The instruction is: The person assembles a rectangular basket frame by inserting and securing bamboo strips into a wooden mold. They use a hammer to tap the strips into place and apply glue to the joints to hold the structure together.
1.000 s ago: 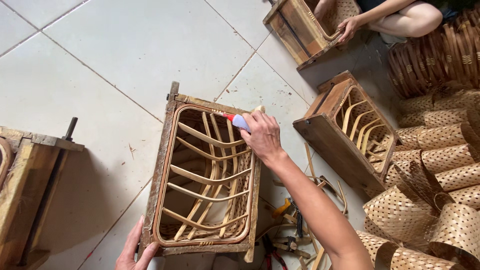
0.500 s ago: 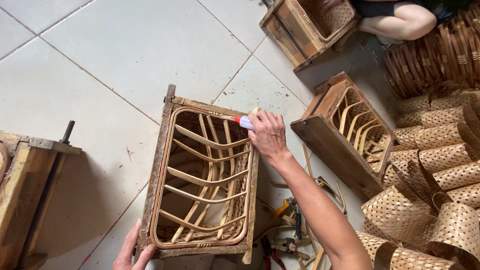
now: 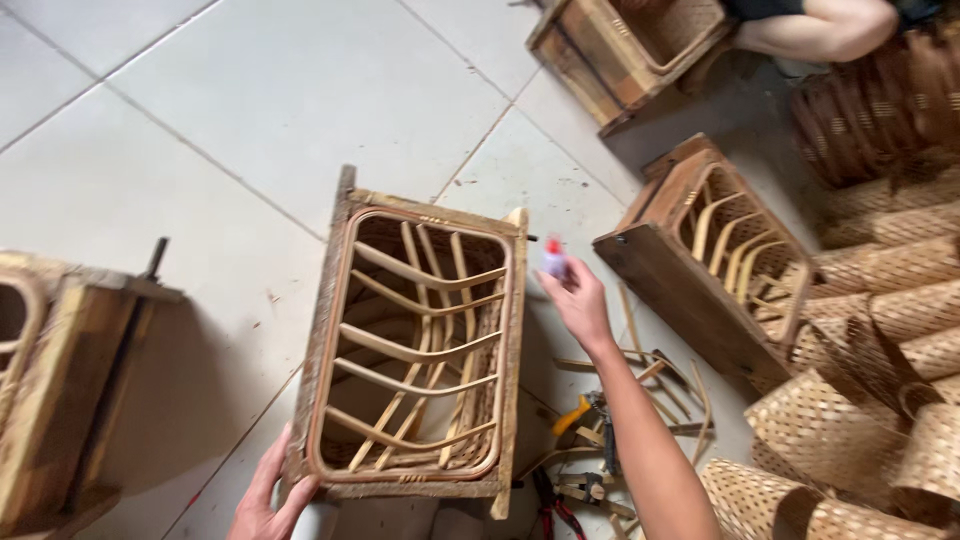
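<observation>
Two hands, left hand [image 3: 268, 497] fingers gripping wooden frame [image 3: 415, 345] corner, right hand [image 3: 578, 298] raised, fingers pinching small bottle [image 3: 553, 257]

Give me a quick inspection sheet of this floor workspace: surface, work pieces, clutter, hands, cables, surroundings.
Surface: pale tiled floor with grey grout lines.
Job's things: rectangular wooden mould frame with bent rattan strips inside; small bottle with a red cap.
Clutter: orange-handled tool, pliers and loose rattan offcuts on the floor at the frame's right.
Hands: left hand grips the frame's near corner; right hand holds the bottle, clear of the frame.
Cables: nothing seen.
Surroundings: a second frame of the same kind, woven rattan pieces, another frame at left, another person's leg.
</observation>
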